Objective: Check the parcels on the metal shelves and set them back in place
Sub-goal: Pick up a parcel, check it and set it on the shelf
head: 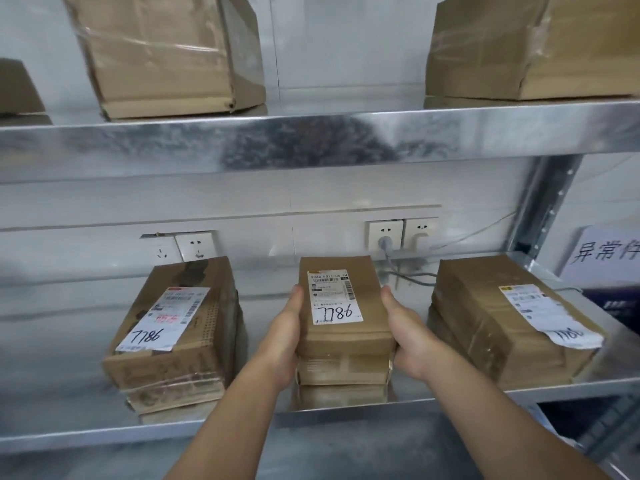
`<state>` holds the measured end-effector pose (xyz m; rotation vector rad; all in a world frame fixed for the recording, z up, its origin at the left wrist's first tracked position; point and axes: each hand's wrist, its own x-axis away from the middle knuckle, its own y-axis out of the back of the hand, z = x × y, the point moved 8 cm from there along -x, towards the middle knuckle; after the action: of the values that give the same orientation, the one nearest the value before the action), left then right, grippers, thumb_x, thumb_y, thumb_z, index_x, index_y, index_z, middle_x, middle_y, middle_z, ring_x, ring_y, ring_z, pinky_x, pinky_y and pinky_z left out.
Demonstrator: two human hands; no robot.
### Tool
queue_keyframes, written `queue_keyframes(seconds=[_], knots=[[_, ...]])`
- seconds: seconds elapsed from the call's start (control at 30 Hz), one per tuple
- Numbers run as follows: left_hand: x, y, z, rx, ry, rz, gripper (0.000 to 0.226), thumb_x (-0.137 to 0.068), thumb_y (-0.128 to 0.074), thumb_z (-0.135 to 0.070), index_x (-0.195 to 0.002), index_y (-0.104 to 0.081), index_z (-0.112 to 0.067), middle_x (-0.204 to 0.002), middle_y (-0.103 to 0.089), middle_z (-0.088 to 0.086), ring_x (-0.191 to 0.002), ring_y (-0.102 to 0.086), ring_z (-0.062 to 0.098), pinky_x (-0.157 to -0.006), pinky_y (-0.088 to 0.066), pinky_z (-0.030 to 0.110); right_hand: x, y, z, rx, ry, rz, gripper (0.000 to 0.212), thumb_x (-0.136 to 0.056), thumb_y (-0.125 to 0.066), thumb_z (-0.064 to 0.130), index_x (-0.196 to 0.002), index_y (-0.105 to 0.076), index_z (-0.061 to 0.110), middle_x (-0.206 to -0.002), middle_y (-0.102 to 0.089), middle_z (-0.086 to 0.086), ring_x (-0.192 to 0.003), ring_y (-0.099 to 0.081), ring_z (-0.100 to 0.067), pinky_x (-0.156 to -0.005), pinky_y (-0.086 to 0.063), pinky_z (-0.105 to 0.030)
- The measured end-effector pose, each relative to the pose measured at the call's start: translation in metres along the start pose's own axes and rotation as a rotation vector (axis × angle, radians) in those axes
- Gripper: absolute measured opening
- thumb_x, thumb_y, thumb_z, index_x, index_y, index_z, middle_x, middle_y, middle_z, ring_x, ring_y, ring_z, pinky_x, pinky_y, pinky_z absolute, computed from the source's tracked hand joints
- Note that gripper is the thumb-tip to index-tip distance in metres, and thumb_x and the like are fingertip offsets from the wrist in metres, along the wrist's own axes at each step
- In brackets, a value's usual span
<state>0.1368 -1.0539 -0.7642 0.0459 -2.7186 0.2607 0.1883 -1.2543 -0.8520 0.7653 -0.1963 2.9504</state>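
Observation:
A narrow brown parcel [341,334] with a white label marked 7786 sits in the middle of the lower metal shelf [346,415]. My left hand [284,336] grips its left side, thumb along the top edge. My right hand [405,329] grips its right side the same way. A wider parcel [176,337] with a 7786 label lies to the left on the same shelf. Another parcel [509,323] with a curled label lies to the right.
Two large taped cartons [166,53] [530,46] stand on the upper shelf [311,140]. Wall sockets [401,233] with plugs and a grey cable run behind the middle parcel. A white sign [606,254] leans at the far right beside the shelf upright [550,206].

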Motion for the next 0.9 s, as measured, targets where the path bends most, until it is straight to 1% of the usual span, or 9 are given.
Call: queue_keyframes(seconds=[0.17, 0.33, 0.5, 0.57, 0.63, 0.7, 0.73, 0.77, 0.9], knots=[[0.005, -0.002, 0.000, 0.011, 0.002, 0.031, 0.055, -0.105, -0.033, -0.058, -0.108, -0.074, -0.021, -0.098, -0.080, 0.001, -0.079, -0.077, 0.012, -0.068, -0.052, 0.030, -0.001, 0.010, -0.003, -0.015, 0.024, -0.003, 0.152, -0.014, -0.061, 0.105, -0.147, -0.053, 0.032, -0.152, -0.055, 0.000, -0.139, -0.051, -0.028, -0.119, -0.033, -0.062], [0.008, -0.003, 0.001, 0.031, 0.009, 0.050, 0.056, -0.105, -0.033, -0.060, -0.114, -0.073, -0.022, -0.103, -0.079, 0.002, -0.091, -0.076, 0.016, -0.075, -0.054, 0.033, 0.013, -0.002, 0.006, -0.052, 0.056, 0.006, 0.156, -0.007, -0.062, 0.102, -0.144, -0.056, 0.028, -0.148, -0.058, -0.001, -0.136, -0.055, -0.028, -0.119, -0.034, -0.060], [0.006, 0.001, 0.000, 0.011, -0.008, 0.044, 0.057, -0.104, -0.033, -0.061, -0.120, -0.072, -0.022, -0.107, -0.079, 0.002, -0.104, -0.073, 0.021, -0.098, -0.053, 0.040, 0.014, -0.004, 0.008, -0.049, 0.009, 0.021, 0.156, -0.012, -0.059, 0.105, -0.148, -0.052, 0.028, -0.151, -0.055, -0.001, -0.138, -0.053, -0.027, -0.119, -0.035, -0.058], [0.007, 0.000, -0.006, 0.014, -0.027, 0.044, 0.054, -0.105, -0.034, -0.059, -0.119, -0.072, -0.023, -0.104, -0.079, 0.002, -0.096, -0.076, 0.018, -0.086, -0.058, 0.033, 0.030, -0.002, 0.021, -0.066, 0.048, 0.011, 0.135, -0.036, -0.059, 0.104, -0.147, -0.053, 0.029, -0.148, -0.059, -0.001, -0.135, -0.057, -0.026, -0.118, -0.038, -0.056], [0.007, 0.003, -0.013, 0.002, -0.053, 0.030, 0.050, -0.106, -0.033, -0.055, -0.120, -0.069, -0.023, -0.101, -0.080, 0.004, -0.087, -0.077, 0.017, -0.069, -0.057, 0.028, 0.059, -0.010, 0.040, -0.060, 0.082, 0.003, 0.098, -0.067, -0.059, 0.093, -0.141, -0.060, 0.029, -0.137, -0.068, -0.001, -0.126, -0.064, -0.025, -0.114, -0.044, -0.054], [0.007, 0.008, -0.021, -0.008, -0.084, 0.013, 0.046, -0.106, -0.034, -0.054, -0.118, -0.067, -0.023, -0.101, -0.079, 0.009, -0.096, -0.074, 0.024, -0.082, -0.055, 0.036, 0.073, -0.012, 0.056, -0.043, 0.146, -0.002, 0.054, -0.098, -0.048, 0.068, -0.124, -0.070, 0.027, -0.108, -0.079, -0.001, -0.102, -0.074, -0.020, -0.094, -0.057, -0.044], [0.007, 0.011, -0.024, 0.000, -0.090, 0.002, 0.046, -0.106, -0.035, -0.053, -0.114, -0.067, -0.022, -0.101, -0.079, 0.011, -0.102, -0.072, 0.028, -0.093, -0.052, 0.042, 0.071, -0.007, 0.061, -0.044, 0.178, -0.010, 0.044, -0.105, -0.042, 0.059, -0.117, -0.071, 0.027, -0.094, -0.080, 0.001, -0.089, -0.074, -0.016, -0.081, -0.057, -0.037], [0.007, 0.014, -0.027, 0.013, -0.098, -0.006, 0.046, -0.106, -0.036, -0.053, -0.109, -0.068, -0.020, -0.102, -0.078, 0.013, -0.106, -0.070, 0.030, -0.099, -0.049, 0.045, 0.071, -0.003, 0.067, -0.053, 0.207, -0.021, 0.041, -0.108, -0.039, 0.053, -0.114, -0.071, 0.028, -0.086, -0.080, 0.002, -0.082, -0.072, -0.014, -0.074, -0.054, -0.034], [0.006, 0.023, -0.037, 0.055, -0.149, -0.049, 0.045, -0.106, -0.038, -0.050, -0.107, -0.065, -0.014, -0.111, -0.076, 0.012, -0.105, -0.068, 0.028, -0.092, -0.048, 0.042, 0.076, 0.001, 0.082, -0.105, 0.267, -0.010, 0.045, -0.105, -0.041, 0.056, -0.115, -0.068, 0.021, -0.105, -0.079, -0.003, -0.104, -0.069, -0.020, -0.090, -0.050, -0.041]])
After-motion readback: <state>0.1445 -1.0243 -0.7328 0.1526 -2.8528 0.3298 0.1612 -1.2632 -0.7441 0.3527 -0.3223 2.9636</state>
